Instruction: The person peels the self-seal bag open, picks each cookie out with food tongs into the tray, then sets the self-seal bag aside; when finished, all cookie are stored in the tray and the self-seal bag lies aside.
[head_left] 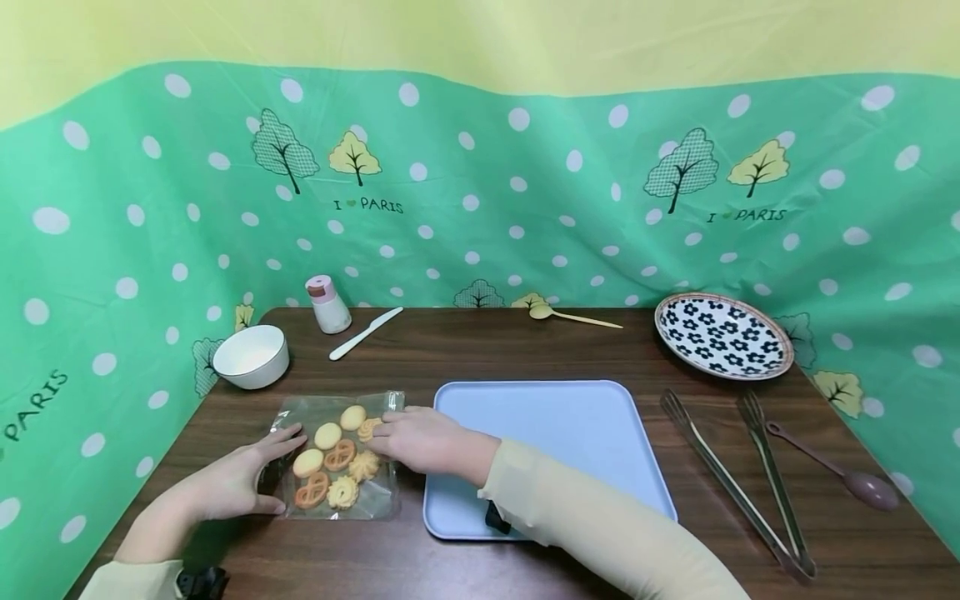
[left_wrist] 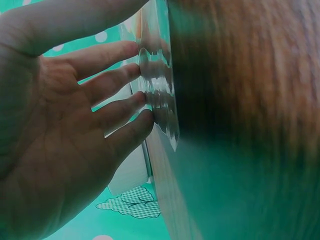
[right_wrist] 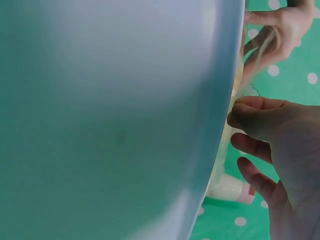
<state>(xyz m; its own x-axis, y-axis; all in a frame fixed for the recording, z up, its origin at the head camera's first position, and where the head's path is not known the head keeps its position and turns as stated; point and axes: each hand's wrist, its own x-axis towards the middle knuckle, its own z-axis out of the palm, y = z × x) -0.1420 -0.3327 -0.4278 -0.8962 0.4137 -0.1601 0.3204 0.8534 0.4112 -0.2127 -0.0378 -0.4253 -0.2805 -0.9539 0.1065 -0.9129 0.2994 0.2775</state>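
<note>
A clear plastic bag of cookies [head_left: 378, 506] lies flat on the table, with round, flower-shaped and pretzel-shaped cookies showing through it. My left hand [head_left: 232, 483] is at the bag's left side, fingers spread and nearly straight. In the left wrist view its fingertips [left_wrist: 142, 97] touch the bag's edge. From the right, my right hand [head_left: 423, 437] reaches across the light blue tray [head_left: 540, 433] to the bag's right side. The right wrist view shows thumb and index finger [right_wrist: 250, 115] pinching the bag's plastic, part of which stands raised; the other fingers are bent and apart.
A white bowl [head_left: 251, 358], a pink-capped shaker [head_left: 328, 307] and a white knife [head_left: 366, 333] stand or lie back left. A pale yellow spoon [head_left: 577, 317] lies at the back edge. On the right are a flower-patterned plate [head_left: 723, 336], metal tongs [head_left: 731, 483] and a mauve spoon [head_left: 866, 489].
</note>
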